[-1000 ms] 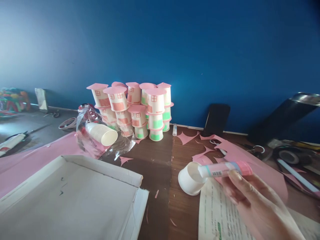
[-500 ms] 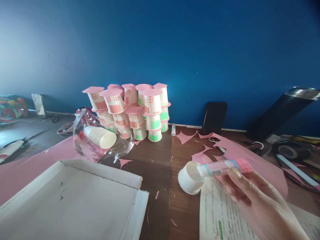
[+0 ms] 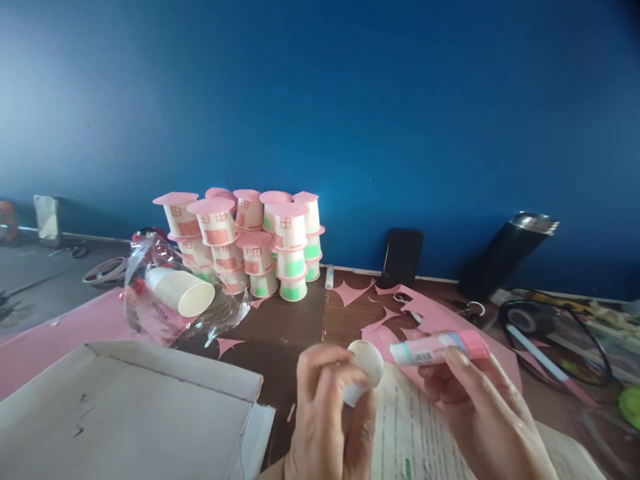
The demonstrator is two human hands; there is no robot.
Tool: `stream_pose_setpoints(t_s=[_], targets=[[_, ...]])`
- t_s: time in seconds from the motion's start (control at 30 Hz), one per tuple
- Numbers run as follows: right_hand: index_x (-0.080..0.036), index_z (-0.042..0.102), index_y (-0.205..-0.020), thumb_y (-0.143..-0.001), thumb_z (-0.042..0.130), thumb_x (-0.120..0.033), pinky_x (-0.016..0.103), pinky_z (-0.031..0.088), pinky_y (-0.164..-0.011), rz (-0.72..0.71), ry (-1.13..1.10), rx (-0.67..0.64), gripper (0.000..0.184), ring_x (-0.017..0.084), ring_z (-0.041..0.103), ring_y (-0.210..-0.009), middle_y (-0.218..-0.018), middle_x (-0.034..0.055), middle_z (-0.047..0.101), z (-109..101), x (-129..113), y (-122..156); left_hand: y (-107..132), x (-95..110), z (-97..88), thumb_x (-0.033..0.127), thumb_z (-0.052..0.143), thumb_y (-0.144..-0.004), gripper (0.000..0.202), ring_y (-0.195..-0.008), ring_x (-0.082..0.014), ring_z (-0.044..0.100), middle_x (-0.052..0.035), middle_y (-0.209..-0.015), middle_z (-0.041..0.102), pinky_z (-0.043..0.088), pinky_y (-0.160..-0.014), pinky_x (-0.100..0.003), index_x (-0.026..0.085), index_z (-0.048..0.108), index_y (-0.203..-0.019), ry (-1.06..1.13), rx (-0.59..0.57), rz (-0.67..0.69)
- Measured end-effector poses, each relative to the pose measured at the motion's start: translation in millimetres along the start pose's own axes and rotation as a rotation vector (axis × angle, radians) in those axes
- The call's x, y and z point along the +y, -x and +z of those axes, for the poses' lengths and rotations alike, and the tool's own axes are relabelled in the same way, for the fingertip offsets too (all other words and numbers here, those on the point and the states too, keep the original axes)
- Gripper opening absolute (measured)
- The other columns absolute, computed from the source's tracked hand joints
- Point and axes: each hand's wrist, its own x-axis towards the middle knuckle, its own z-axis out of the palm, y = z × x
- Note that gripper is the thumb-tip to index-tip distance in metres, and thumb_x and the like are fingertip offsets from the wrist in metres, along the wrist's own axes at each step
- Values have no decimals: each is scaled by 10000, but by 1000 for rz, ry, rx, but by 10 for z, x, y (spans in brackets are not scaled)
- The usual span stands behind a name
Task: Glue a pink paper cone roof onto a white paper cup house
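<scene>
My left hand is closed around a small white paper cup, its round end turned up and to the right. Fingers cover much of the cup's side. In my right hand lies a glue stick with a pink end, a teal band and a barcode, held between thumb and fingers. Its white end points left, just right of the cup. Under both hands is a printed sheet. Farther back stand stacked paper cup houses with pink paper roofs and drawn windows.
Nested white cups lie in a clear plastic bag. A white box lid fills the front left. Pink paper scraps are scattered behind my hands. A black phone and a dark flask lean against the blue wall.
My left hand has come into view and taken hold of the paper cup that stood on the table. The glue stick stays in my right hand. The view has shifted slightly.
</scene>
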Motion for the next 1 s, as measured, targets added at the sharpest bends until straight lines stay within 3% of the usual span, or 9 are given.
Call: stream_pose_setpoints(t_s=[0.1,0.2,0.33,0.5,0.8,0.9,1.0], targets=[[-264,661,-949,-845,657,-448,309,564,-656,127,-134,-34,211,173,644,-679,-819,21,700,-17,6,-15,-443,145,-102,483,610,-858,629,-1224,-282,469,-163,-1322,435,479,-977,-450,200,363,-1363,-54,-82,-19],[-262,641,-892,-820,684,-463,300,553,-695,134,-146,-59,218,153,627,-656,-771,2,691,-2,15,-31,-473,93,-77,562,710,-739,846,-1252,-337,460,-187,-1331,460,449,-1002,-522,173,334,-1389,-117,-141,-178],[-240,620,-842,-819,657,-501,322,539,-711,87,-10,-77,265,170,621,-660,-702,4,654,44,10,-40,-462,22,-22,387,756,-705,616,-1192,-319,514,-138,-1229,562,436,-1005,-506,177,502,-1226,-76,-274,-342],[-253,578,-875,-860,598,-522,310,522,-732,41,64,-144,270,167,623,-701,-714,-15,625,60,-14,-28,-574,135,-66,258,721,-685,428,-1083,-288,552,-86,-1098,618,437,-956,-472,204,566,-1081,-18,-370,-400],[-245,613,-964,-881,565,-519,250,509,-689,-39,234,-194,290,156,624,-693,-723,-10,655,72,-43,-13,-560,131,-51,276,689,-703,387,-1048,-285,576,-81,-1071,648,440,-933,-446,214,587,-1071,-22,-365,-392],[-256,598,-1100,-882,565,-515,258,520,-708,-38,214,-201,340,167,628,-726,-753,-8,661,86,-60,5,-562,143,-56,289,669,-722,374,-1055,-292,577,-86,-1078,650,443,-935,-462,216,586,-1079,-29,-356,-375],[-251,602,-1066,-862,589,-526,270,526,-704,5,158,-168,342,177,629,-736,-765,0,665,115,-88,24,-564,156,-64,288,661,-728,356,-1038,-289,582,-84,-1063,652,448,-928,-471,213,587,-1069,-35,-352,-364]])
